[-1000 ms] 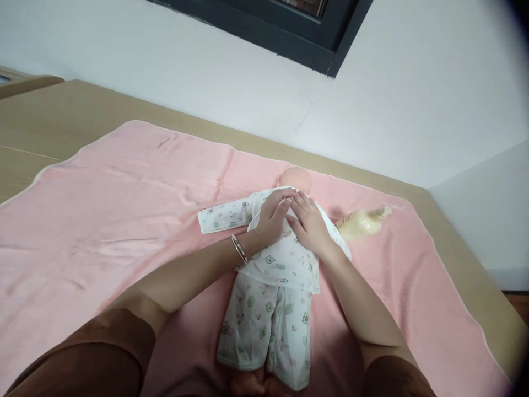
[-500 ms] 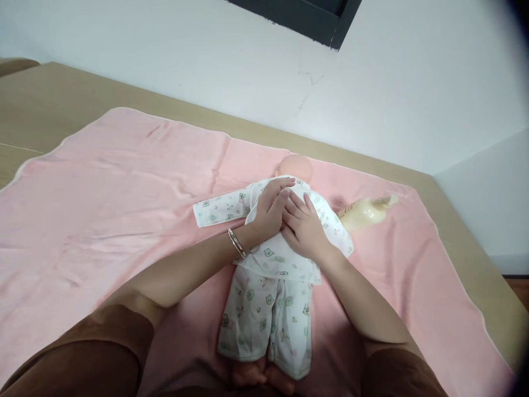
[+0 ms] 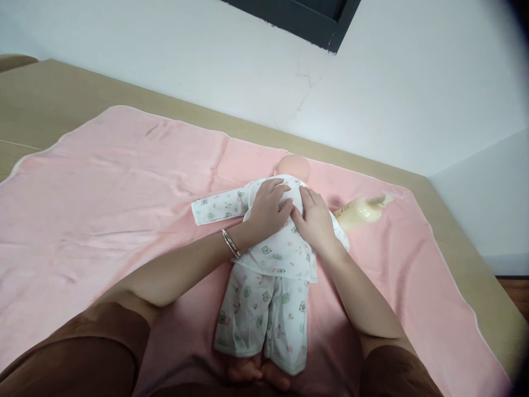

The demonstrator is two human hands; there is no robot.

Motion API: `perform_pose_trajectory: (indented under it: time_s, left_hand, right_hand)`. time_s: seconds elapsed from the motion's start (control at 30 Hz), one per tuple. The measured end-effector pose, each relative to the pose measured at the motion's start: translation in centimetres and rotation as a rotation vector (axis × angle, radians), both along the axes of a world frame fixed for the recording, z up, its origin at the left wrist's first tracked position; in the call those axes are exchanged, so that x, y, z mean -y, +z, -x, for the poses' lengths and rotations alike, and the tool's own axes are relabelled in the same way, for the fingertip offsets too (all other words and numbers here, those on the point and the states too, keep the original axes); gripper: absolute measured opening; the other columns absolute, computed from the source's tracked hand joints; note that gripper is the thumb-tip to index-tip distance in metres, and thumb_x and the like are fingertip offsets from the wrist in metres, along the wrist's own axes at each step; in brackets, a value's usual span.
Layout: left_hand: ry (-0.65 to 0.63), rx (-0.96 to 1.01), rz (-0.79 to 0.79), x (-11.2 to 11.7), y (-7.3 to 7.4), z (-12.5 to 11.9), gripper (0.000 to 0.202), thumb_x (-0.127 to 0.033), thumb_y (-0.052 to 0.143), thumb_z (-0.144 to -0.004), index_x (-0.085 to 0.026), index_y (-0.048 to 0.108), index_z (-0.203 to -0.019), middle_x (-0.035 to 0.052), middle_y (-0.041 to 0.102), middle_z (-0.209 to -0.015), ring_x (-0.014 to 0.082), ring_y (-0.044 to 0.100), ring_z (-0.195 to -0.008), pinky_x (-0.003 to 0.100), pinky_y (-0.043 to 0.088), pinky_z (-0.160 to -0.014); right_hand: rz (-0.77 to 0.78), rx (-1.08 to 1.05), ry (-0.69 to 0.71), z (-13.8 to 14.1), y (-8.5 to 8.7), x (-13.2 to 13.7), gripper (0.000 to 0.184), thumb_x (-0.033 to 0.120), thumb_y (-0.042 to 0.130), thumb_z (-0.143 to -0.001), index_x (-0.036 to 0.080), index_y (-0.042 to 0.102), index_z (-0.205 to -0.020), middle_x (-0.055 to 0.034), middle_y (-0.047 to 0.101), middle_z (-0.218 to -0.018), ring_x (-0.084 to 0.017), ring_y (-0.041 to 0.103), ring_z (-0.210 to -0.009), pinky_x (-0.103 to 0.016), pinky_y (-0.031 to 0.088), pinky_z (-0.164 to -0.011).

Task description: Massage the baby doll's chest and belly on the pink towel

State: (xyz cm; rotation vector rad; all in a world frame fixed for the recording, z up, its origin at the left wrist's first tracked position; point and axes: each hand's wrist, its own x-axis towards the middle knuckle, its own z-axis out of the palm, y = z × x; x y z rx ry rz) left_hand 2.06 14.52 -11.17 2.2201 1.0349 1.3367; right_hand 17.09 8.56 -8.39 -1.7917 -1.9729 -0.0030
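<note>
A baby doll (image 3: 292,166) lies on a pink blanket (image 3: 165,143), its head away from me and its bare feet toward me. It wears a white printed top (image 3: 281,253) and matching trousers (image 3: 243,314). My left hand (image 3: 268,207) rests with fingers stretched out on the left of the doll's upper body. Beside it, my right hand (image 3: 316,220) lies flat on the right of the top, thumb near my left fingers. One sleeve (image 3: 221,207) stretches out to the left. The doll's face is not visible.
A cream-coloured bottle (image 3: 366,210) lies on the blanket to the right of the doll. The blanket covers much of a wooden table (image 3: 95,82). Behind stands a white wall (image 3: 185,60) with a dark frame (image 3: 306,22) at the top.
My hands have moved apart: the right has shifted right, the left slightly left. Before, their fingertips met over the upper middle of the top.
</note>
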Motion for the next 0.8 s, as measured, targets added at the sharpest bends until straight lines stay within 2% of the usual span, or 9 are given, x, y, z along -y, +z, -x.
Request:
perform_pose_trajectory:
  time_s: [0.13,0.27,0.43,0.53,0.63,0.73,0.8]
  left_hand:
    - [0.025,-0.167,-0.051,-0.9,-0.1,0.6,0.030,-0.026,0.049,-0.089,-0.015,0.063,-0.114,0.0140,0.066,-0.115,0.0307,0.058,-0.113,0.048,0.045,-0.103]
    - [0.049,-0.268,-0.019,-1.2,0.0,0.7,0.042,-0.033,0.049,-0.091,-0.011,0.058,-0.126,0.0178,0.063,-0.125,0.0337,0.055,-0.119,0.051,0.041,-0.107]
    - [0.016,-0.297,-0.017,-1.3,0.0,0.5,0.048,-0.037,0.050,-0.091,-0.013,0.055,-0.132,0.0173,0.060,-0.132,0.0339,0.053,-0.124,0.054,0.035,-0.111]
    - [0.012,-0.268,-0.082,-1.4,-0.1,0.5,0.041,-0.035,0.050,-0.091,-0.014,0.061,-0.125,0.0159,0.065,-0.125,0.0326,0.057,-0.118,0.051,0.041,-0.106]
    - [0.021,-0.206,-0.156,-1.4,-0.4,0.6,0.029,-0.032,0.050,-0.091,-0.017,0.066,-0.110,0.0132,0.069,-0.113,0.0290,0.062,-0.109,0.046,0.046,-0.099]
    - [0.059,-0.116,-0.201,-0.9,-0.7,0.7,0.019,-0.028,0.052,-0.089,-0.020,0.067,-0.095,0.0106,0.072,-0.105,0.0266,0.064,-0.103,0.043,0.049,-0.096]
    - [0.079,-0.087,-0.189,-0.7,-0.7,0.8,0.017,-0.026,0.053,-0.086,-0.021,0.067,-0.094,0.0097,0.073,-0.104,0.0265,0.064,-0.103,0.043,0.049,-0.095]
  right_hand:
    - [0.009,-0.074,-0.046,-1.2,0.2,-0.8,0.049,0.047,0.043,-0.099,0.017,0.057,-0.134,-0.0167,0.064,-0.123,-0.034,0.058,-0.118,-0.052,0.049,-0.100]
    - [0.041,-0.094,-0.013,-2.2,-0.2,-1.4,0.051,0.050,0.041,-0.099,0.016,0.056,-0.134,-0.0168,0.064,-0.125,-0.034,0.057,-0.119,-0.053,0.048,-0.101]
    - [0.019,-0.060,0.047,-2.5,-0.7,-1.8,0.053,0.046,0.035,-0.101,0.014,0.053,-0.138,-0.0173,0.063,-0.131,-0.033,0.056,-0.123,-0.052,0.045,-0.104]
    - [-0.013,-0.026,0.075,-2.1,-0.6,-1.6,0.051,0.040,0.029,-0.103,0.016,0.051,-0.142,-0.0151,0.063,-0.134,-0.032,0.055,-0.126,-0.053,0.043,-0.107]
    - [-0.027,0.029,0.051,-0.9,-0.3,-0.8,0.050,0.034,0.027,-0.104,0.015,0.051,-0.142,-0.0154,0.062,-0.135,-0.032,0.054,-0.128,-0.055,0.041,-0.109]
    - [-0.046,0.115,0.053,0.4,0.2,0.3,0.048,0.032,0.031,-0.103,0.014,0.054,-0.140,-0.0174,0.061,-0.135,-0.034,0.051,-0.132,-0.057,0.039,-0.110]
    - [-0.056,0.146,0.070,1.0,0.4,0.8,0.046,0.032,0.035,-0.102,0.012,0.055,-0.138,-0.0186,0.061,-0.135,-0.035,0.049,-0.134,-0.056,0.037,-0.112]
